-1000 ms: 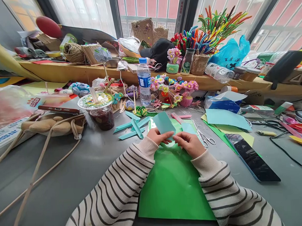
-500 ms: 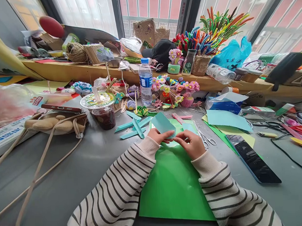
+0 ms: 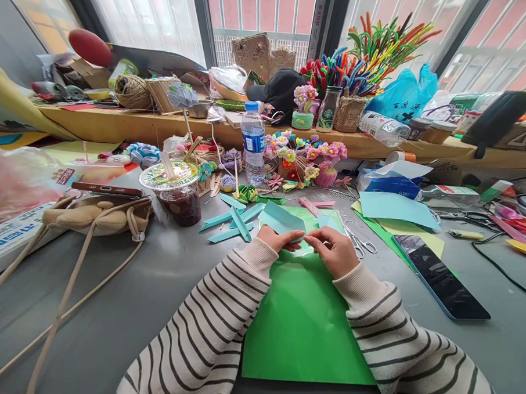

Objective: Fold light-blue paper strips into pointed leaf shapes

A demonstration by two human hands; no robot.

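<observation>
Between my hands, over the green sheet [image 3: 303, 329], is a light blue piece of paper [image 3: 282, 218]. My left hand [image 3: 277, 238] grips its lower edge, thumb on top. The fingertips of my right hand [image 3: 331, 249] are pinched together at the paper's right corner, close to the left thumb. Another blue paper piece [image 3: 329, 222] lies just behind my right hand. Scissors [image 3: 361, 245] rest to its right, partly hidden by that hand. Several folded blue paper strips [image 3: 235, 221] lie crossed in a loose pile to the left.
A lidded cup of dark drink [image 3: 176, 195] stands left, near a beige bag [image 3: 96, 216] with long straps. Behind the strips is a water bottle [image 3: 254, 142] among craft flowers. On the right lie a phone [image 3: 441, 276], a blue sheet [image 3: 398, 209] and black pliers [image 3: 471, 217].
The blue paper has tilted flatter, its upper edge dropping away from me. My right fingertips have shifted slightly up along its corner. Earlier the whole view shifted a little.
</observation>
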